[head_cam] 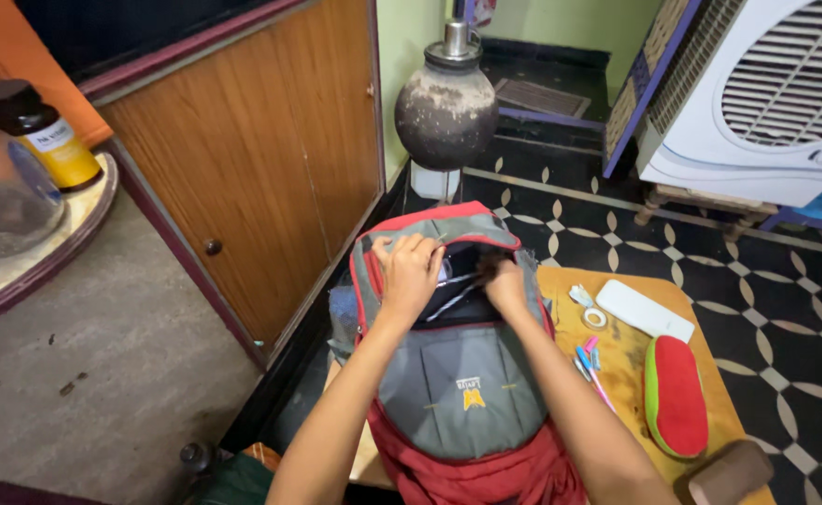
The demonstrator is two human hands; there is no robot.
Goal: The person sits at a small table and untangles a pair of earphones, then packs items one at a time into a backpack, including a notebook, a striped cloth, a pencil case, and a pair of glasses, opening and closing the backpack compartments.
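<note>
While both hands work at the mouth of the grey-and-red fabric backpack [467,374], the left hand [409,271] pinches its rim; the right hand [506,285] reaches inside, grip hidden, needing a clearer opening.

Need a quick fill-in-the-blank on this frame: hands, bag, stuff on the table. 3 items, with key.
1. Both hands, the left hand and the right hand, are at the open top of a grey and red ____.
2. The red pouch on the wooden table has a ____ edge.
3. The flat white case lies on the table to the ____ of the bag.

Missing words: backpack; green; right
</note>
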